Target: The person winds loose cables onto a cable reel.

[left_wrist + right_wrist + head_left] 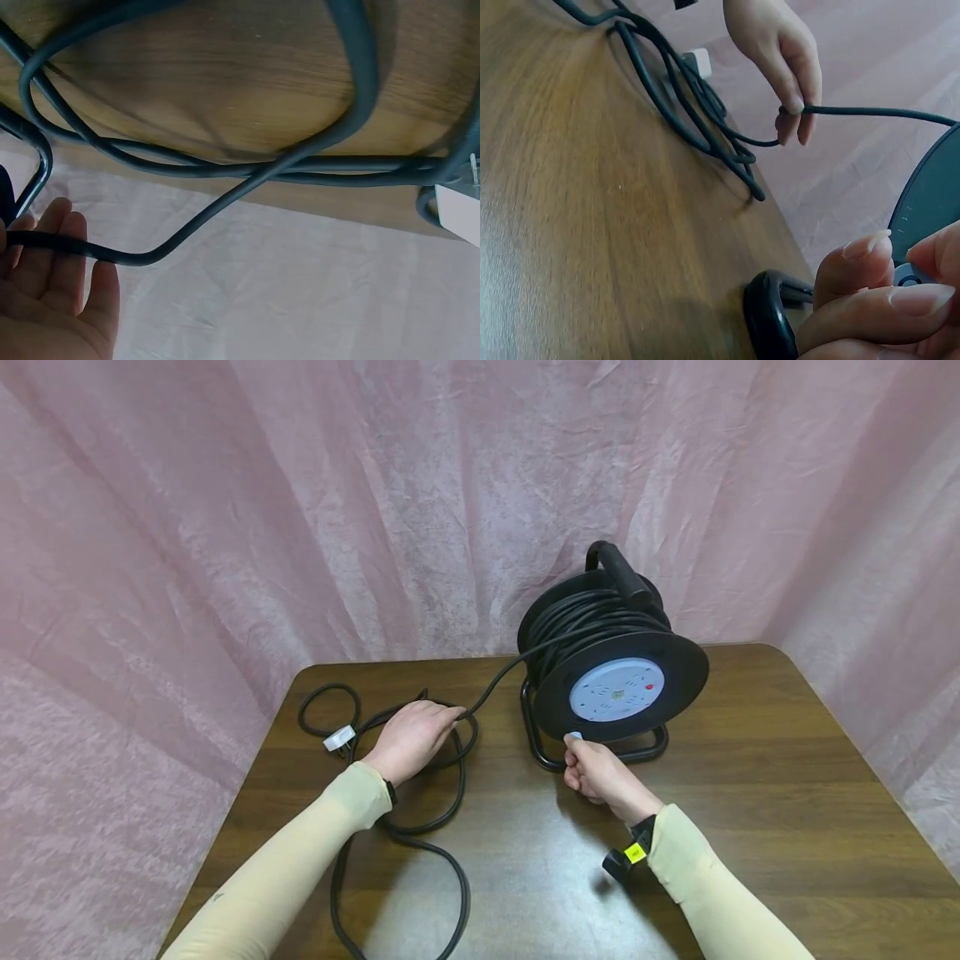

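A black cable reel (pixel 682 670) stands on its tubular frame, right of the table's middle. Its front disc carries a pale socket panel (pixel 600 693) with a red button. My right hand (pixel 597 774) pinches a small pale knob (pixel 909 275) at the disc's lower edge between thumb and fingers. My left hand (pixel 415 739) holds the black cable (pixel 135 259) left of the reel, lightly between thumb and fingers. From there the cable rises taut to the windings (pixel 573 618). The right wrist view also shows the left hand (pixel 784 64) gripping it.
Loose cable loops (pixel 463 893) spread over the wooden table (pixel 780 827) on the left. A white plug (pixel 340 738) lies among them. The reel's black carrying handle (pixel 626 578) points up. A pink curtain (pixel 420 510) hangs behind the table.
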The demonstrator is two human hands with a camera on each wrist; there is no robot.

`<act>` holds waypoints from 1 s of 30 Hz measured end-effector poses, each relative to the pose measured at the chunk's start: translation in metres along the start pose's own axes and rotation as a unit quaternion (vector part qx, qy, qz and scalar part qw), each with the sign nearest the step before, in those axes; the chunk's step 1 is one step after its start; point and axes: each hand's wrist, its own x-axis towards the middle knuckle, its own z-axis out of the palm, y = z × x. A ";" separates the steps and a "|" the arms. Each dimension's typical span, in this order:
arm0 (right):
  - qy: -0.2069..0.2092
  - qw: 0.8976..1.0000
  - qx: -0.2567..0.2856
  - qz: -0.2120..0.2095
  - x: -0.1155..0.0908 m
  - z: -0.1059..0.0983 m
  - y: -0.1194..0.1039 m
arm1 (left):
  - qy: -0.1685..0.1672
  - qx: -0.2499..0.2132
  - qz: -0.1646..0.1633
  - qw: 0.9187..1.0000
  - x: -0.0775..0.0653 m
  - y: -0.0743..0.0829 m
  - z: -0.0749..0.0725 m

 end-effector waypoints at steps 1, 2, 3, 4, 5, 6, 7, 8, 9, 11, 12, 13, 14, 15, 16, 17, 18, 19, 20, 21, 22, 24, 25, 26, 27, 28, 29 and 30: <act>-0.001 1.000 -0.001 0.001 0.000 0.001 -0.001 | 0.000 0.002 0.000 1.000 0.000 0.000 0.000; -0.003 1.000 -0.002 0.000 0.000 0.002 -0.001 | -0.001 0.004 0.001 1.000 0.001 0.001 0.001; -0.004 1.000 -0.004 0.000 0.000 0.003 -0.002 | 0.000 0.007 0.001 1.000 0.001 0.001 0.001; -0.005 1.000 -0.004 0.000 0.000 0.003 -0.003 | 0.000 0.009 0.003 1.000 0.001 0.001 0.001; -0.003 1.000 -0.004 0.001 -0.001 0.004 -0.004 | 0.002 0.009 0.004 1.000 0.002 0.001 0.001; -0.003 1.000 -0.005 0.001 -0.001 0.004 -0.005 | 0.003 0.008 0.005 1.000 0.002 0.002 0.001; -0.004 1.000 -0.006 0.002 -0.002 0.005 -0.006 | 0.003 0.009 0.006 1.000 0.003 0.002 0.000; -0.004 1.000 -0.008 0.002 -0.002 0.006 -0.007 | 0.003 0.009 0.006 1.000 0.003 0.002 0.000; -0.003 1.000 -0.009 0.002 -0.002 0.006 -0.008 | 0.002 0.010 0.005 1.000 0.004 0.002 0.000; -0.004 1.000 -0.010 0.001 -0.003 0.008 -0.011 | -0.003 0.008 0.002 1.000 0.005 0.003 -0.001; -0.004 1.000 -0.011 0.000 -0.003 0.008 -0.012 | -0.006 0.010 0.001 1.000 0.006 0.004 -0.001; -0.006 1.000 -0.012 0.000 -0.003 0.009 -0.013 | -0.010 0.009 0.000 1.000 0.007 0.004 -0.001; -0.006 1.000 -0.013 -0.001 -0.003 0.010 -0.014 | -0.013 0.004 -0.004 1.000 0.008 0.004 -0.001; -0.006 1.000 -0.014 -0.001 -0.003 0.011 -0.015 | -0.016 -0.002 -0.007 1.000 0.008 0.005 -0.001; -0.007 1.000 -0.015 -0.002 -0.003 0.012 -0.016 | -0.018 -0.009 -0.010 1.000 0.009 0.005 -0.001; -0.006 1.000 -0.017 -0.003 -0.003 0.012 -0.017 | -0.017 -0.016 -0.014 1.000 0.010 0.005 -0.001; -0.007 1.000 -0.021 -0.005 -0.003 0.013 -0.017 | -0.016 -0.024 -0.017 0.999 0.011 0.005 -0.001; -0.007 1.000 -0.023 -0.007 -0.003 0.014 -0.018 | -0.016 -0.031 -0.020 0.999 0.011 0.005 -0.001; -0.008 1.000 -0.026 -0.010 -0.003 0.014 -0.019 | -0.016 -0.034 -0.023 0.999 0.012 0.004 0.000; -0.010 0.999 -0.028 -0.013 -0.004 0.015 -0.020 | -0.015 -0.034 -0.024 0.999 0.012 0.004 0.000; -0.011 0.999 -0.030 -0.018 -0.004 0.016 -0.021 | -0.013 -0.033 -0.026 0.999 0.012 0.003 0.000; -0.013 0.999 -0.034 -0.025 -0.004 0.016 -0.023 | -0.013 -0.034 -0.027 0.999 0.013 0.002 0.000; -0.014 0.999 -0.035 -0.029 -0.004 0.017 -0.025 | -0.014 -0.035 -0.029 0.999 0.014 0.002 0.000; -0.014 0.999 -0.036 -0.031 -0.004 0.018 -0.026 | -0.015 -0.038 -0.031 0.999 0.015 0.002 0.000; -0.014 0.999 -0.037 -0.033 -0.005 0.018 -0.028 | -0.016 -0.042 -0.031 0.999 0.016 0.002 0.000; -0.013 0.999 -0.038 -0.035 -0.005 0.018 -0.029 | -0.019 -0.046 -0.033 0.998 0.017 0.003 0.000; -0.013 0.998 -0.040 -0.036 -0.005 0.019 -0.031 | -0.022 -0.051 -0.034 0.998 0.019 0.003 0.000; -0.013 0.998 -0.040 -0.036 -0.006 0.019 -0.032 | -0.027 -0.056 -0.037 0.997 0.021 0.004 0.000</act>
